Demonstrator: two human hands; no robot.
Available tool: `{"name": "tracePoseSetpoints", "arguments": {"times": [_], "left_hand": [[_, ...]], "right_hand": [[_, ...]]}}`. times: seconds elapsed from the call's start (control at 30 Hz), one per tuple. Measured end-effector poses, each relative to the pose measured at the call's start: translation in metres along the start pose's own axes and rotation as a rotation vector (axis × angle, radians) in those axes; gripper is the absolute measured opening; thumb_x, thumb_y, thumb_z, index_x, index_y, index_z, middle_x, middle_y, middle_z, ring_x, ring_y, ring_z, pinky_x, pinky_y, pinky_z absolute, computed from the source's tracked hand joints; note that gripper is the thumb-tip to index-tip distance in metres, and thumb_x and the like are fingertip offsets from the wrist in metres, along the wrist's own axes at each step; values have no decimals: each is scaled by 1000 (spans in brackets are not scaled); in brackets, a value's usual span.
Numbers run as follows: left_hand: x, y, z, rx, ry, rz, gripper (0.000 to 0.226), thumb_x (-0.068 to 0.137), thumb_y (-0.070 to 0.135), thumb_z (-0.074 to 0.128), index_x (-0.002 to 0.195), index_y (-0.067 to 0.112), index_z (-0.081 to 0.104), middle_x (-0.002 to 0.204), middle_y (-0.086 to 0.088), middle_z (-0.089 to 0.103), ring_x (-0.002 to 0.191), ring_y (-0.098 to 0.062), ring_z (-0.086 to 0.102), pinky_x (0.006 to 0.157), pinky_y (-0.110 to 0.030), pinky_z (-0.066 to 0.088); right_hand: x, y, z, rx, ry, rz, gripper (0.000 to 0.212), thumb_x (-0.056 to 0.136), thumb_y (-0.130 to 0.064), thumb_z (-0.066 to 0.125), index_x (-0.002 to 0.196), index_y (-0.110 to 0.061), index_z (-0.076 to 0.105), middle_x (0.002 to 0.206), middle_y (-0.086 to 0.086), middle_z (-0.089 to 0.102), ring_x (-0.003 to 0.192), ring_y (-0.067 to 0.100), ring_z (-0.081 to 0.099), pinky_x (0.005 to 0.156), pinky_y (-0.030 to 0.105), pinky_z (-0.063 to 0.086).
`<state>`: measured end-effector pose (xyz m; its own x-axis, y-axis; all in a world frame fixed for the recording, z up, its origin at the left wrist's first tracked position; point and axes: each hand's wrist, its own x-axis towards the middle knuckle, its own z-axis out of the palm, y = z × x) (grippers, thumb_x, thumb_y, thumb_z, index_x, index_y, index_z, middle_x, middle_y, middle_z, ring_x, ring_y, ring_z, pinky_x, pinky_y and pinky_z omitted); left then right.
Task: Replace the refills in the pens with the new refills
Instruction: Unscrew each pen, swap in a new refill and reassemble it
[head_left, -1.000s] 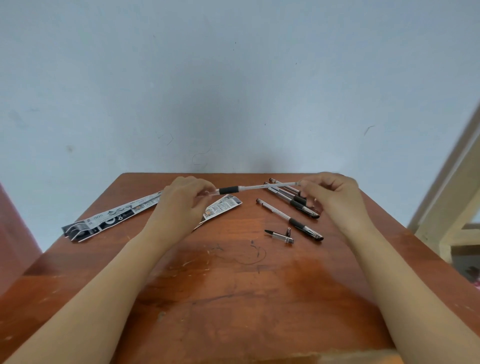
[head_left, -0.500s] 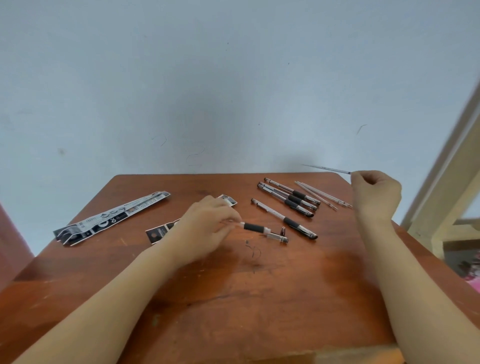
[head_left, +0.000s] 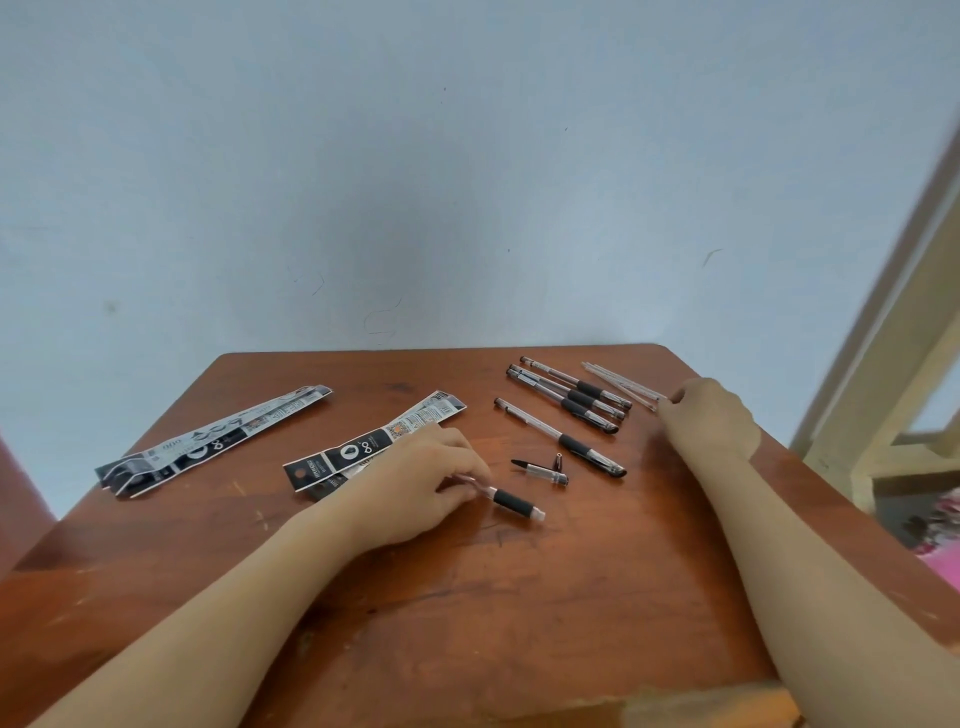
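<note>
Our right hand (head_left: 711, 415) has dropped to the loose refills (head_left: 623, 387); we cannot tell whether it grips one. Our left hand (head_left: 421, 467) holds the pen barrel (head_left: 511, 501) on the table (head_left: 467, 623).

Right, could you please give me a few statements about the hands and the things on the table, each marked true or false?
1. The left hand grips a pen barrel with a black grip. True.
2. The right hand holds a pen high in the air. False: it is low over the table, at the near end of the loose refills by the far right edge.
3. Two packets lie to the left of the pens. True.
4. All the whole pens lie in one bundle. False: three pens lie together, and a fourth pen lies apart, nearer the person.
</note>
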<state>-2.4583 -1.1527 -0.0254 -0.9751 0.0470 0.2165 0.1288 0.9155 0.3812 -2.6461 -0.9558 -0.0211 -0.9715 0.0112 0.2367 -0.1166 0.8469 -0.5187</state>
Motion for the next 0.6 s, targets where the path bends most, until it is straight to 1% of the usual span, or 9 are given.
{"name": "tracePoseSetpoints", "arguments": {"times": [0.1,0.23,0.37,0.47,0.57,0.6], "left_hand": [[1,0,1,1,-12,1,21,87,18,55,103,28,65,97,15,48,98,-3,44,90,-22,37],[1,-1,2,11,-3,9,21,87,19,56,103,29,65,96,16,48,99,-3,45,90,-22,37],[1,-2,2,28,-8,13,22,88,20,54,105,30,64,98,16,48,98,-2,44,87,-17,37],[1,-2,3,30,-6,16,22,88,21,54,106,31,63,98,16,48,98,-1,43,87,-16,36],[1,-2,3,33,5,17,22,88,21,54,105,31,63,98,16,48,98,-2,44,88,-19,37],[1,-2,3,31,10,18,22,88,21,54,105,31,64,97,16,48,98,-2,44,88,-19,37]], "right_hand": [[2,0,3,-87,-32,-4,19,85,-14,49,97,-10,63,103,15,64,96,34,57,71,30,37],[2,-1,5,-145,-51,-22,17,86,-14,48,96,-10,61,103,14,63,96,33,58,71,29,38],[1,0,6,-187,-59,-36,18,88,-14,47,100,-8,59,106,15,62,99,34,57,72,30,38],[2,0,6,-213,-60,-43,17,86,-10,46,97,-8,59,103,14,63,94,33,57,70,29,38],[2,-1,5,-232,-56,-46,17,87,-10,46,97,-8,59,101,13,62,84,32,53,68,28,38],[2,-1,5,-234,-50,-52,16,87,-10,47,96,-8,59,101,13,62,84,32,53,68,29,38]]}}
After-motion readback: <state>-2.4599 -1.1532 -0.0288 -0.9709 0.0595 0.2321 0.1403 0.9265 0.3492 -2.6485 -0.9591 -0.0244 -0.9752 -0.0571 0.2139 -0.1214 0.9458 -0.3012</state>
